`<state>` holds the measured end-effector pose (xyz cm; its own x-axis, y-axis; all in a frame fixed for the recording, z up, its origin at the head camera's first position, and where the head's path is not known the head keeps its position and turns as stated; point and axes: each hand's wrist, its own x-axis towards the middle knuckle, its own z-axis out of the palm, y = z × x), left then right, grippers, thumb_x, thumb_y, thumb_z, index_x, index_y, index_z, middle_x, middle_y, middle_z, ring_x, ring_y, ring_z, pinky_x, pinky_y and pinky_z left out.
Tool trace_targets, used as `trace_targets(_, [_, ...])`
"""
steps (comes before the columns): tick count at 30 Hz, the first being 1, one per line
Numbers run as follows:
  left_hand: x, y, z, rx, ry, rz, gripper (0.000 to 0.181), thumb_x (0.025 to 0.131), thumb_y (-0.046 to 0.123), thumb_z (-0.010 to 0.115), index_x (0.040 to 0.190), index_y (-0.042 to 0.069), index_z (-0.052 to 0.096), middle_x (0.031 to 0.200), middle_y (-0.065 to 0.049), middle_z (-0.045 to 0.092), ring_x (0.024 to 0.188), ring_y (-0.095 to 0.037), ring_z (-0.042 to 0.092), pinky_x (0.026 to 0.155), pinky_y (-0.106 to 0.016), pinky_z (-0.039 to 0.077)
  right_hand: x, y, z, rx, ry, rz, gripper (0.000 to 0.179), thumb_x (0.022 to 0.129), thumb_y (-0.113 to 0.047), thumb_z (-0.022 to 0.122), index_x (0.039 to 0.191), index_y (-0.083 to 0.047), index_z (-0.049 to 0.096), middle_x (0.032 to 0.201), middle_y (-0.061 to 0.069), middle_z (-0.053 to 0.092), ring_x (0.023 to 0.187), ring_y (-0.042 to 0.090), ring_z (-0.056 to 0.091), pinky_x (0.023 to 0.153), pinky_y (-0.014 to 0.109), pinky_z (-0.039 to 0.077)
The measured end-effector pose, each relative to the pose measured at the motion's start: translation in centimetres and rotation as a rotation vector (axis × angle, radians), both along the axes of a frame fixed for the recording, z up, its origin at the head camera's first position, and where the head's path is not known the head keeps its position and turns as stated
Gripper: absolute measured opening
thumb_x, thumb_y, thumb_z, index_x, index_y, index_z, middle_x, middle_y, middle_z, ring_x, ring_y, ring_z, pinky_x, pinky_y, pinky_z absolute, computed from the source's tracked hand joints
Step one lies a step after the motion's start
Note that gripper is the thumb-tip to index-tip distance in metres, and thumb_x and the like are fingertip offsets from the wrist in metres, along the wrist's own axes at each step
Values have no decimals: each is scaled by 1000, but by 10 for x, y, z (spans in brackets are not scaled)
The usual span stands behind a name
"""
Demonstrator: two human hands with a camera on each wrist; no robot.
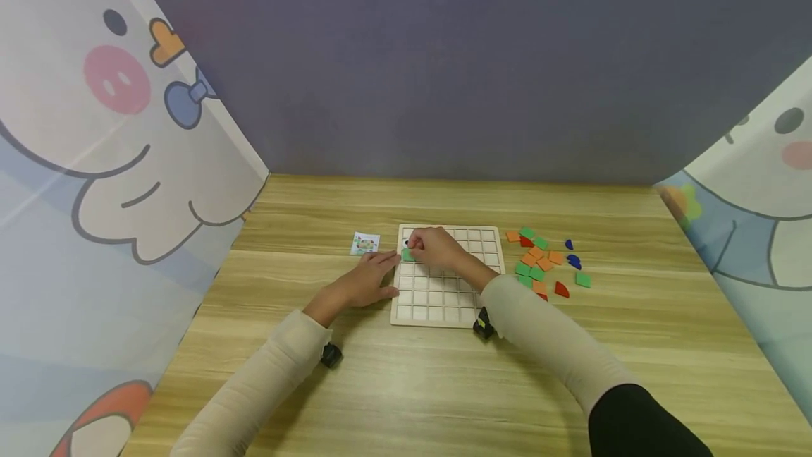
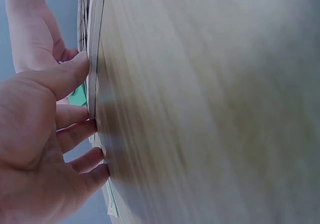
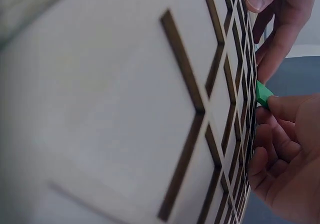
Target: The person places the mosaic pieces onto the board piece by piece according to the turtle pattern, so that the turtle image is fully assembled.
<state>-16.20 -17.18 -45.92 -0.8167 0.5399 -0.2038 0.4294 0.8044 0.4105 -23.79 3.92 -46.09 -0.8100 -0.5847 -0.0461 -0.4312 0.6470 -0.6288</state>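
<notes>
A pale wooden grid board (image 1: 428, 317) lies on the table, its thin raised bars dividing it into square cells. Over its left column, my right hand (image 1: 436, 249) pinches a green tile (image 3: 263, 94) between thumb and fingers. That tile stands tilted up at the board's surface in the right wrist view. My left hand (image 1: 368, 279) rests beside the board, thumb and fingertips against its left edge. A small dark spot shows by the right fingertips, mostly hidden by the hand.
Right of the board lie loose orange tiles (image 1: 555, 257), green tiles (image 1: 583, 279), red quarter-round pieces (image 1: 562, 289) and blue half-round pieces (image 1: 574, 261). A small printed pattern card (image 1: 364, 243) lies beyond my left hand. A dark grey wall (image 1: 457, 69) rises behind the table.
</notes>
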Motion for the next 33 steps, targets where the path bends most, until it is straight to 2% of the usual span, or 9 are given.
trace_targets(18, [-2,0,0,-1,1,-14,76,100,34,66,156,-4,33,165,-22,31,153,-40,29,126,-57,19,3,-4,0,69,58,19,8,97,-16,69,104,-11,70,76,-3,64,66,8,53,67,24,46])
trace_targets(24, [-1,0,0,-13,-2,-13,76,100,34,66,157,-4,32,165,-22,31,153,-39,28,126,-57,18,2,-2,-2,63,33,17,15,97,-16,70,110,-10,72,76,-3,65,66,8,53,69,25,48])
trace_targets(33, [0,0,1,-2,9,-10,74,100,31,66,155,-6,34,163,-24,33,152,-40,31,125,-58,19,0,13,-3,7,44,24,15,98,-17,64,109,-12,73,83,-3,69,70,9,57,71,27,50])
